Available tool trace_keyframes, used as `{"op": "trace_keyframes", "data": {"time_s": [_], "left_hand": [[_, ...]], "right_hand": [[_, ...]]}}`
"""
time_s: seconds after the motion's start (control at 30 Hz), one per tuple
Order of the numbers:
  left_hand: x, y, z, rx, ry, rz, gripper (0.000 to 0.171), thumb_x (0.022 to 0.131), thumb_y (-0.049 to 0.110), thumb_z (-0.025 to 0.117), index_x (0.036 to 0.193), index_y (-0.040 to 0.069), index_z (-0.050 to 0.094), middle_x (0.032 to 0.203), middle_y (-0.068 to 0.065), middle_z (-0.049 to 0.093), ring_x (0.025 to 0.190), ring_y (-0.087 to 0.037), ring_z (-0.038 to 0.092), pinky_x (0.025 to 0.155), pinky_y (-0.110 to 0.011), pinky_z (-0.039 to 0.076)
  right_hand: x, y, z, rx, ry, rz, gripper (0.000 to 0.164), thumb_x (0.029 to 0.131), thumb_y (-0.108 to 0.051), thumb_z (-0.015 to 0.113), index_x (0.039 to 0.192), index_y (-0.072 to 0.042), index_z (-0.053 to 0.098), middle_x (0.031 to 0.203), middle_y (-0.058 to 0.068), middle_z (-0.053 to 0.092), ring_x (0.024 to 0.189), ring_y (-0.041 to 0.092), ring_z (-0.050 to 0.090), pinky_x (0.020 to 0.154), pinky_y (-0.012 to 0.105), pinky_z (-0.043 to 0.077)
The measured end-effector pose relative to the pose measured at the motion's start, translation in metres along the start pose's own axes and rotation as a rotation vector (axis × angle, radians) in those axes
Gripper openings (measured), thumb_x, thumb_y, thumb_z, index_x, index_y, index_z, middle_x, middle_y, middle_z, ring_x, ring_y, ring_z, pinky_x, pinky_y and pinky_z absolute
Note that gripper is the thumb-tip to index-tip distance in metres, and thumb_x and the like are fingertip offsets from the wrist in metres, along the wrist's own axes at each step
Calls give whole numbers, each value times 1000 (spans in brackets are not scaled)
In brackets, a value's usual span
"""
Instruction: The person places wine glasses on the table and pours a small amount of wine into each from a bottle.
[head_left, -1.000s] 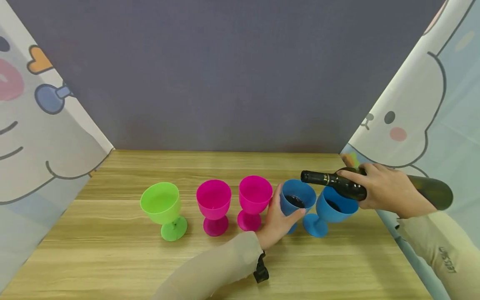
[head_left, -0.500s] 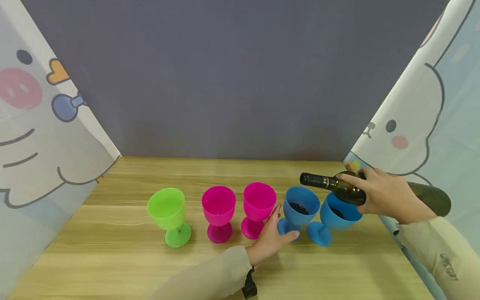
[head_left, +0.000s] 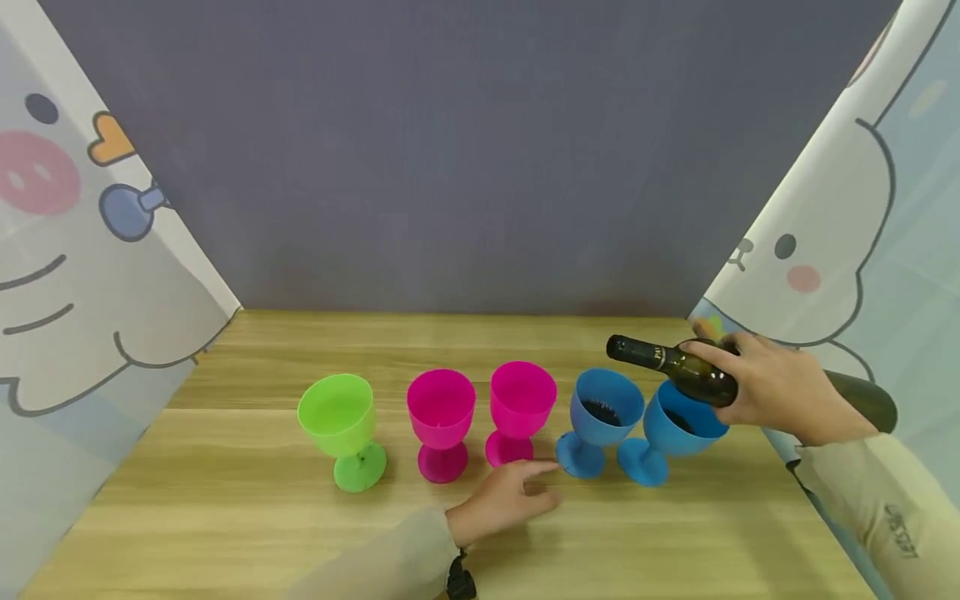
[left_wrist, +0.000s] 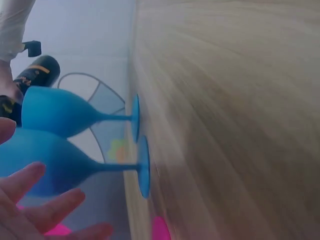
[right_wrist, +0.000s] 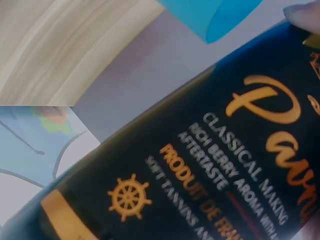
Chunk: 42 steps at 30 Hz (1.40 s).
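Observation:
My right hand (head_left: 780, 387) grips a dark wine bottle (head_left: 701, 377) around its shoulder, tilted nearly level with the mouth pointing left. The bottle's neck hangs over the two blue goblets, and its black label (right_wrist: 215, 165) fills much of the right wrist view. Dark liquid shows inside the left blue goblet (head_left: 606, 407) and the right blue goblet (head_left: 678, 425). My left hand (head_left: 506, 504) holds nothing, fingers extended, low over the table in front of the pink goblets. In the left wrist view its spread fingers (left_wrist: 55, 207) overlap the nearer blue goblet.
Left of the blue pair stand a pink goblet (head_left: 522, 400), another pink goblet (head_left: 441, 408) and a green goblet (head_left: 337, 417), with no liquid visible. A grey wall (head_left: 465, 167) backs the wooden table (head_left: 225, 517), and cartoon-printed panels (head_left: 825, 250) flank it.
My left hand has let go of the left blue goblet and drawn back to the left and toward me. The right hand keeps the bottle tilted in about the same place.

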<state>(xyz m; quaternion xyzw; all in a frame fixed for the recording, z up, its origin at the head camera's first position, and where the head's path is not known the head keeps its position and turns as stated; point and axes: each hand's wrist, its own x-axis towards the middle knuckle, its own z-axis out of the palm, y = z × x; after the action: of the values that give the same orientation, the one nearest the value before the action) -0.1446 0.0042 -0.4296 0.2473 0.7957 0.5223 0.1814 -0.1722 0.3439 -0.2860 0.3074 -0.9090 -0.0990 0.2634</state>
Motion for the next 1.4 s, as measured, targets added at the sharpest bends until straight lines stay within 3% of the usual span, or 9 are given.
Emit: {"op": "trace_keyframes", "data": {"time_s": [0.1, 0.23, 0.33, 0.53, 0.6, 0.7, 0.9, 1.07, 1.4], "left_hand": [[-10, -12, -7, -15, 69, 74, 36, 88, 18, 67, 122, 4, 64, 128, -8, 59, 117, -30, 56, 91, -37, 50], [-30, -30, -20, 74, 189, 281, 23, 88, 7, 65, 110, 4, 67, 121, -14, 59, 106, -28, 59, 83, -38, 53], [-40, -39, -27, 172, 234, 415, 23, 86, 3, 65, 110, 5, 65, 122, -15, 57, 107, -26, 58, 84, -38, 52], [-44, -35, -28, 458, 365, 478, 53, 76, 9, 73, 125, 3, 53, 134, -17, 47, 121, -32, 47, 95, -51, 45], [-42, -32, -25, 482, 404, 494, 63, 74, 10, 74, 130, 1, 48, 137, -19, 42, 125, -34, 42, 96, -53, 43], [-37, -30, -22, 404, 416, 483, 72, 75, 8, 73, 137, -3, 39, 141, -23, 37, 130, -35, 38, 98, -54, 42], [-28, -24, -22, 73, 335, 331, 83, 81, 3, 65, 149, -3, 18, 152, -18, 24, 137, -35, 30, 104, -57, 33], [-17, -21, -20, -38, 325, 287, 89, 85, 6, 65, 153, 3, 7, 156, -13, 16, 139, -34, 26, 105, -58, 31], [17, -16, 5, -169, 585, 235, 95, 80, 12, 70, 151, 2, 8, 152, -16, 20, 135, -35, 25, 104, -59, 32]], "right_hand": [[3, -3, 3, 13, 10, -2, 84, 44, -28, 83, 122, -23, 52, 79, 14, 53, 58, 19, 45, 34, 29, 36], [9, -10, 7, 49, 14, 1, 83, 47, -27, 83, 124, -23, 50, 81, 16, 53, 59, 21, 48, 35, 32, 39], [12, -12, 8, 65, 6, 19, 82, 48, -26, 84, 123, -22, 51, 81, 16, 53, 60, 22, 49, 35, 34, 42], [18, -11, 7, 65, -19, 21, 80, 48, -26, 84, 122, -20, 55, 84, 16, 54, 63, 22, 49, 35, 35, 42], [20, -12, 7, 65, -28, 23, 79, 48, -26, 84, 122, -20, 56, 87, 17, 56, 64, 23, 50, 36, 36, 42], [22, -12, 5, 50, -42, 20, 79, 48, -28, 85, 122, -20, 57, 87, 17, 56, 64, 23, 50, 35, 36, 43], [33, -15, 1, 28, -99, -5, 81, 51, -28, 86, 125, -18, 56, 85, 19, 55, 64, 23, 49, 38, 36, 45], [45, -18, -2, 44, -150, 4, 81, 54, -29, 85, 129, -18, 55, 91, 22, 56, 65, 24, 50, 40, 37, 47], [60, -24, -5, 50, -181, -17, 85, 55, -27, 89, 131, -16, 54, 94, 23, 57, 68, 27, 54, 44, 40, 51]]}}
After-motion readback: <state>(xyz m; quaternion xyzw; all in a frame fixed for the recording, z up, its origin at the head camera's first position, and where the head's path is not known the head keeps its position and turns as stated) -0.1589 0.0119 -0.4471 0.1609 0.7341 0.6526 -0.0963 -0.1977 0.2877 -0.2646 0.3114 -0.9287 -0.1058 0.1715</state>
